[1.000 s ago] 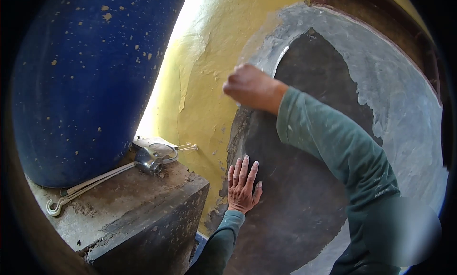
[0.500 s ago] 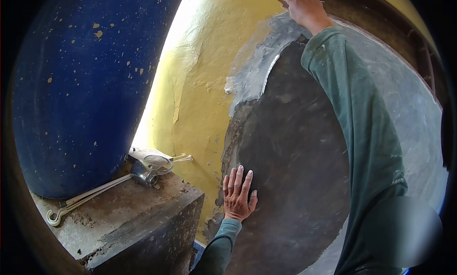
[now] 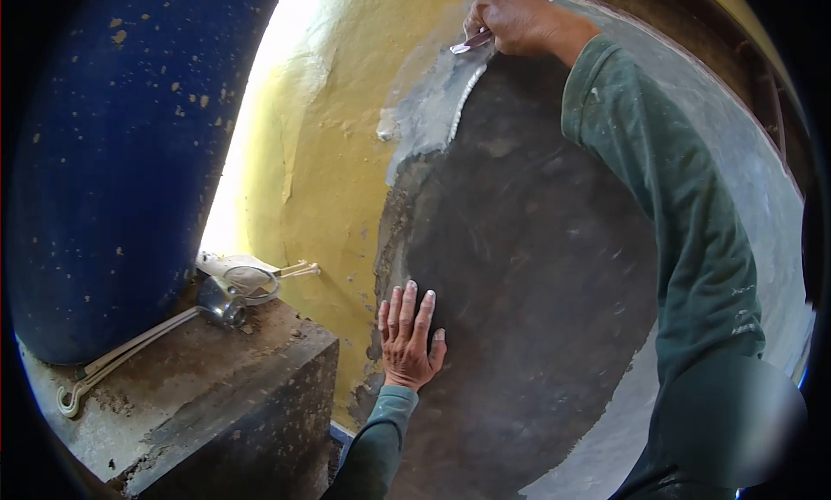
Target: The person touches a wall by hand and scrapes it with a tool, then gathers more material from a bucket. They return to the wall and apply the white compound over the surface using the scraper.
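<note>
My left hand (image 3: 409,344) lies flat against the dark grey patch (image 3: 528,240) of the wall, fingers spread, near its left edge. At the top, my right hand (image 3: 519,22) grips a small flat scraper (image 3: 472,42). The tool's blade touches the light grey plaster band (image 3: 428,110) between the yellow wall paint (image 3: 338,145) and the dark patch. A whitish ridge of plaster (image 3: 465,100) runs down the band's inner edge, below the scraper. Part of the scraper is hidden by my fingers.
A large blue drum (image 3: 112,171) stands at the left on a concrete ledge (image 3: 260,361). On the ledge lie a metal cup-like object (image 3: 221,301), pale rods with hooked ends (image 3: 138,348) and a whitish item. A brown frame (image 3: 736,45) borders the wall at the upper right.
My right hand has moved down and left along the plaster band, with the scraper now more visible. My left hand stays flat on the wall. The whole view has shifted slightly.
</note>
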Action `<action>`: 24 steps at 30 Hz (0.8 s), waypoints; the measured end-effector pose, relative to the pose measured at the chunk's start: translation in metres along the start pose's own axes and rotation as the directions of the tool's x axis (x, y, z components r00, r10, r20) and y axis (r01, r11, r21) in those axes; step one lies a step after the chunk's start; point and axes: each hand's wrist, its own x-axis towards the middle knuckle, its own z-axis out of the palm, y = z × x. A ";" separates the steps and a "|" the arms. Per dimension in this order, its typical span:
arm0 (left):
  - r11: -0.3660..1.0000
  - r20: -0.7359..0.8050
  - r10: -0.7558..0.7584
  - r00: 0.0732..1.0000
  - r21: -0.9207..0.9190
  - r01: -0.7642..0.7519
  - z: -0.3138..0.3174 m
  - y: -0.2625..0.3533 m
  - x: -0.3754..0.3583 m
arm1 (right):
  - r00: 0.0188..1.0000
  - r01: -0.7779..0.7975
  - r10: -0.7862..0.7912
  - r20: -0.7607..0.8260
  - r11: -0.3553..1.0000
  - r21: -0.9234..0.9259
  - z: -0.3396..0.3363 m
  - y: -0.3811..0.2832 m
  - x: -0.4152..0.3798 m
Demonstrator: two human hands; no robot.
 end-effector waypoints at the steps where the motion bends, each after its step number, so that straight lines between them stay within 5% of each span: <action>1: 1.000 -0.002 0.001 1.000 -0.001 -0.001 0.000 0.000 0.000 | 0.998 -0.016 0.020 0.066 0.998 -0.069 -0.002 0.005 -0.005; 4: 1.000 -0.006 -0.018 1.000 -0.001 0.018 0.002 -0.001 -0.001 | 0.985 -0.073 0.096 0.141 0.984 -0.159 -0.009 0.004 -0.023; 7: 1.000 -0.010 -0.015 1.000 -0.002 0.015 0.002 0.000 -0.001 | 0.976 -0.078 0.081 0.201 0.997 -0.022 -0.017 0.004 -0.048; 12: 1.000 -0.013 -0.008 1.000 0.014 0.009 0.003 0.000 -0.001 | 0.990 0.070 -0.075 0.122 0.997 0.044 -0.009 0.017 -0.087; 24: 0.998 -0.055 -0.052 0.997 0.017 0.053 0.004 0.016 0.012 | 0.986 0.068 -0.058 -0.159 0.996 0.057 -0.004 -0.009 -0.231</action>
